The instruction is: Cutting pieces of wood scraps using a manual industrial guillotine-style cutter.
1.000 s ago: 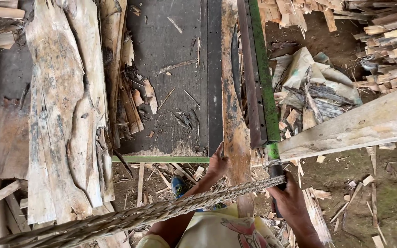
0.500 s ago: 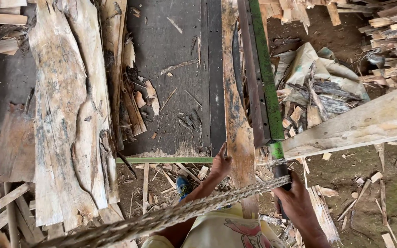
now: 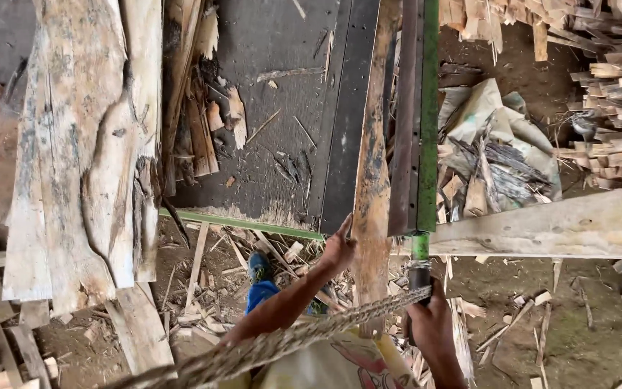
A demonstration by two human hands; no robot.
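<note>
Two hands are shown at the near end of a dark saw tabletop (image 3: 282, 108), seen from above. The left hand (image 3: 339, 248) is laid open, fingers spread, against the left edge of a narrow wooden plank (image 3: 373, 180); nothing is enclosed by it. The right hand (image 3: 432, 324) is closed around a dark handle (image 3: 419, 277) at the near end of a green metal rail (image 3: 427, 115) — the fingers are wrapped fully about it. The plank is laid lengthwise along the tabletop, from 12 o'clock to 6 o'clock, just beside the rail at its 3 o'clock side, and its near end overhangs the tabletop edge between the two hands. A twisted rope (image 3: 304, 338) is stretched diagonally across both forearms, from 8 o'clock toward the right hand. A stack of rough, pale slabs (image 3: 88, 144) is seen at 9 o'clock of the plank. A pale beam (image 3: 556, 227) extends at 3 o'clock, with crumpled sacks (image 3: 498, 137) and split sticks (image 3: 613, 94) at 2 o'clock. A blue shoe (image 3: 258, 266) is visible on the scrap-littered ground — below the left forearm.
</note>
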